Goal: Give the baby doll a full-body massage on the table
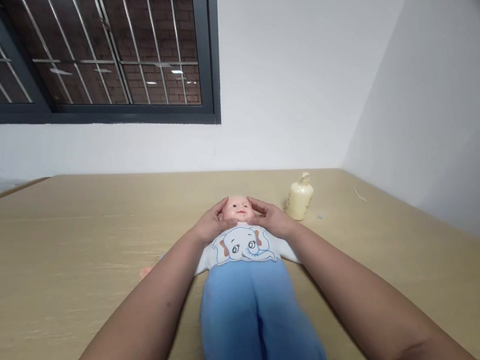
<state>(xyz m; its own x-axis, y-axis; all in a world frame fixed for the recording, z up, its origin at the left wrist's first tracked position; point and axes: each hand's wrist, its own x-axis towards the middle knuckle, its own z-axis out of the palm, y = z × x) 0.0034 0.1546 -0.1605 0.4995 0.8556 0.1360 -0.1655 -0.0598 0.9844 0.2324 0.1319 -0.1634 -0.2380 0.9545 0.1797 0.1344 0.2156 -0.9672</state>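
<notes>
Doll (251, 280) lies face-up, long axis running back between the forearms (152, 313); left hand (212, 224) and right hand (271, 217), equally near, hold opposite sides of its head (238, 206).

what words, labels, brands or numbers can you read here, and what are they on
None can be read.
Pump bottle: small dark marks on its sides, too small and blurred to read.
Doll: the elephant picture on its front shows no readable words.
</notes>
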